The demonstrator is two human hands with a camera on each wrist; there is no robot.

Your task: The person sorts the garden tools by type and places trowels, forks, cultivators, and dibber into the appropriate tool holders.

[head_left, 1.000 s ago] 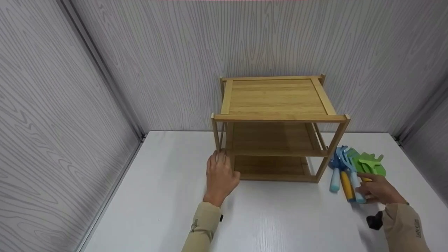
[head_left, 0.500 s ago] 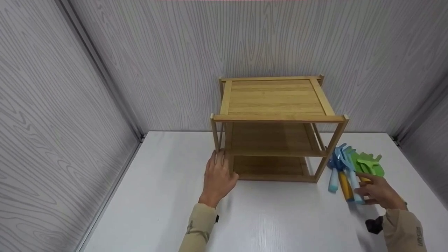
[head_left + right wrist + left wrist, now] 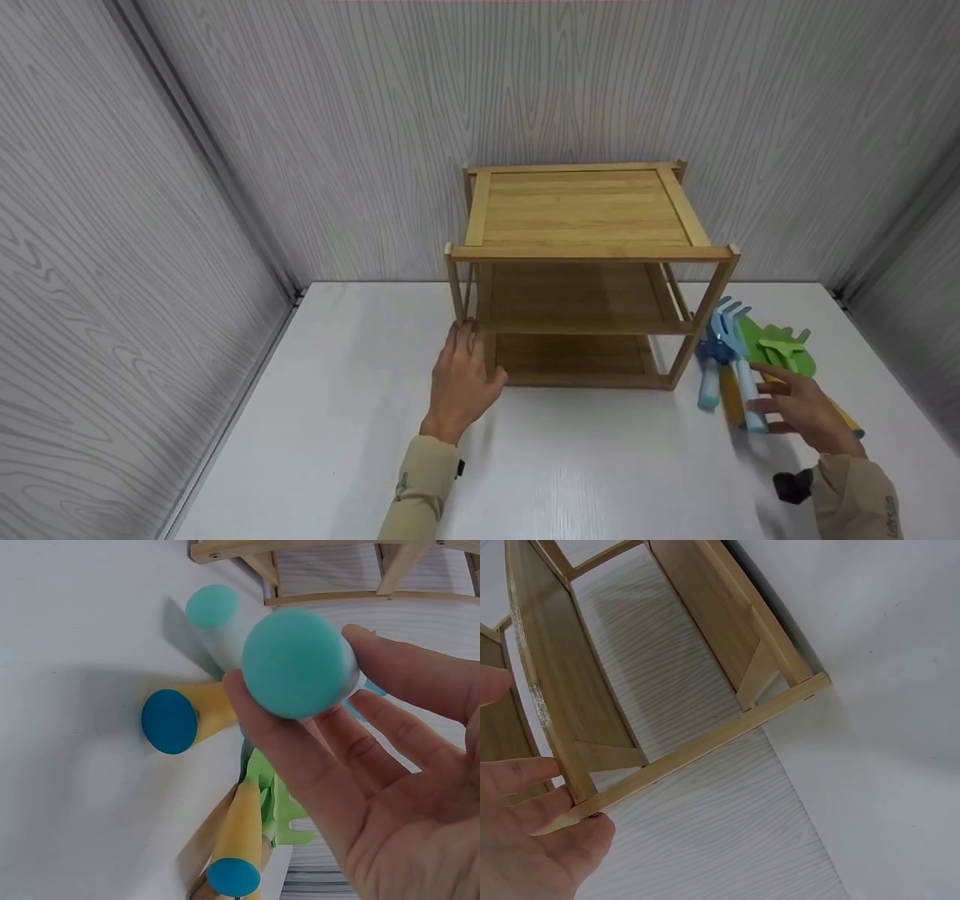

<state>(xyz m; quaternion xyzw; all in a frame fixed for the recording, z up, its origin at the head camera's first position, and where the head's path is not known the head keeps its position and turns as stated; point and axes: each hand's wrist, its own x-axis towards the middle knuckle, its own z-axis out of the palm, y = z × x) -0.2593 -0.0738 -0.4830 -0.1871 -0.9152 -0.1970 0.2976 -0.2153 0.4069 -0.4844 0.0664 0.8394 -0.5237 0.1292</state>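
Note:
A three-tier wooden shelf rack point(image 3: 585, 210) stands against the back wall. My left hand point(image 3: 461, 382) is at its front left post, fingers around the wood beside the middle shelf point(image 3: 562, 660). My right hand point(image 3: 802, 405) holds a light blue garden hand fork point(image 3: 748, 397) by its handle, thumb and fingers around it. The turquoise handle end point(image 3: 294, 664) faces the right wrist camera, and the tines point to the back. Below and beside it lie a dark blue tool with a pale blue handle point(image 3: 709, 386), a yellow handle point(image 3: 206, 712) and green garden tools point(image 3: 784, 349).
The white tabletop point(image 3: 360, 420) carries the rack and the tools. Grey wood-grain panels point(image 3: 360, 135) enclose the back and sides. The rack's right front post point(image 3: 701, 322) is close to the blue tool heads. Another yellow handle point(image 3: 240, 832) lies under my right hand.
My right hand has raised the hand fork slightly and shifted it left and back. More of the yellow handle behind it shows now. The left hand stays at the rack.

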